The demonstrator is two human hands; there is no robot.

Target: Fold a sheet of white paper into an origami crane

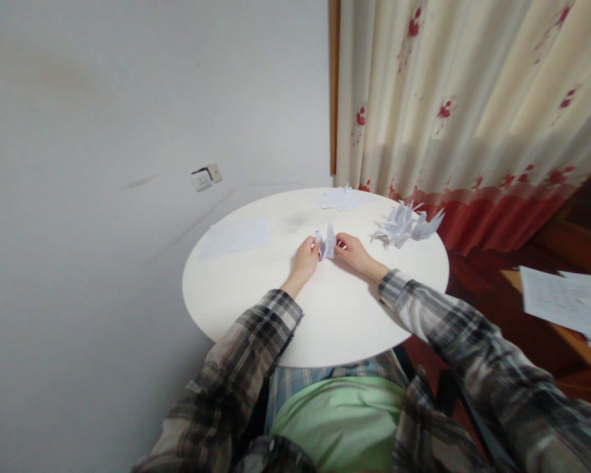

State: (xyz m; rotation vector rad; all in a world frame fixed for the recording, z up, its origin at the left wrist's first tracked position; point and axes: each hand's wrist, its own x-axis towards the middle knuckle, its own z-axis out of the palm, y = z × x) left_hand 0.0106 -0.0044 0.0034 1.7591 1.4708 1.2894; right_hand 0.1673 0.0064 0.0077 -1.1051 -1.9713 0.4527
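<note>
A folded white paper crane (329, 242) stands upright between my hands, over the middle of the round white table (246, 295). My left hand (306, 257) pinches its left side between thumb and fingers. On the other side, the curled fingers of my right hand (353, 250) close at the edge of the raised wing. The fingertips are too small to make out in detail. Beyond my right hand, a cluster of finished paper cranes (398, 225) sits near the table's right edge.
A flat white paper sheet (236, 236) lies on the table's left side. More paper pieces (342, 198) are at the far edge. A wall with a socket (201, 179) borders the left, a curtain (453, 131) the back. Papers (566, 302) lie on wooden furniture at right.
</note>
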